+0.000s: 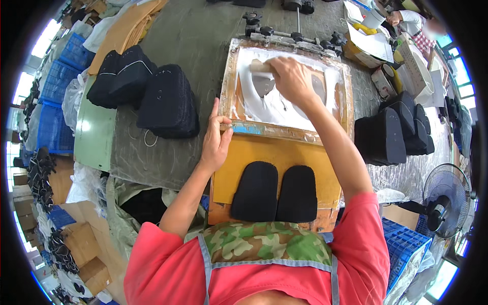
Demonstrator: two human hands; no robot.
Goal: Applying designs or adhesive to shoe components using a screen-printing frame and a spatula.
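Observation:
A wooden screen-printing frame (346, 109) lies on the table in front of me, its mesh smeared with thick white ink (248, 94). My right hand (294, 81) is closed around a squeegee (259, 66) near the far side of the mesh; the blade is mostly hidden. At the frame's near left corner, my left hand (217, 137) grips the edge with thumb and fingers. Nearer to me, two black rounded fabric pieces (254, 191) (297, 193) lie side by side on a yellow board (223, 175).
Stacks of black fabric pieces stand left (165, 104) and right (378, 137) of the frame. Clamps (297, 36) hold its far edge. A fan (443, 201) and blue crate (404, 249) are at right. Boxes (368, 48) crowd the far right, near another person (414, 25).

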